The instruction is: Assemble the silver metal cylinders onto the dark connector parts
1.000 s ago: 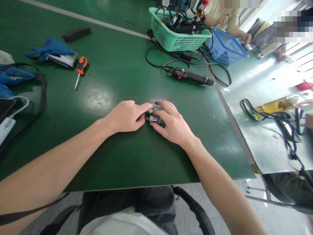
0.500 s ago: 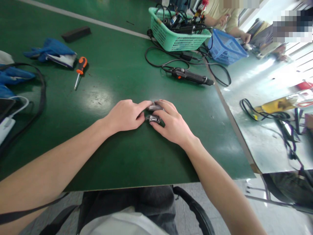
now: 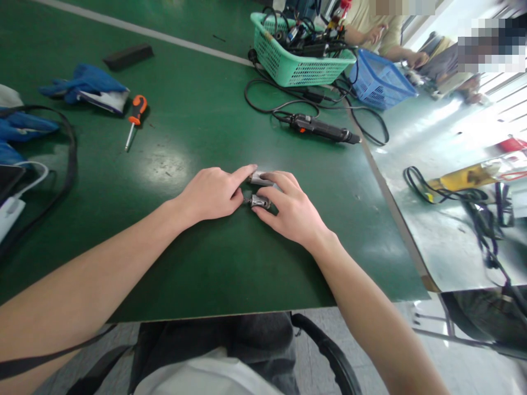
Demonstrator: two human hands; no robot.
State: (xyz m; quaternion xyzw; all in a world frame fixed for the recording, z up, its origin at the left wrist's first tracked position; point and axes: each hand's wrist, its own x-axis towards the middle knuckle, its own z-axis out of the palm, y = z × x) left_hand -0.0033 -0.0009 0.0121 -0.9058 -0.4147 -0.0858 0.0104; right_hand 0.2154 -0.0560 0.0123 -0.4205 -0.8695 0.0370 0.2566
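Two short metal cylinders lie side by side at the middle of the green table. The nearer one, a small slotted metal cylinder [image 3: 259, 201], is gripped between thumb and index finger of my right hand [image 3: 293, 211]. That hand's other fingers curl over the farther, smooth silver cylinder [image 3: 257, 178]. My left hand [image 3: 214, 193] is closed at the thin left tip of the slotted cylinder. Its index finger stretches out to the left end of the silver cylinder. My fingers hide part of both pieces.
Beyond my hands lies a corded black electric screwdriver [image 3: 321, 127]. A green basket [image 3: 302, 68] of cables and tools stands beside a blue basket [image 3: 381, 82]. To the left are an orange-handled screwdriver [image 3: 136, 118], a blue glove [image 3: 88, 82] and a dark block [image 3: 128, 56]. Other people sit at the far right.
My left index finger has shifted slightly upward at the silver cylinder's end, baring more of it. The slotted cylinder has turned a little, its slot facing differently. Both wrists stay in place.
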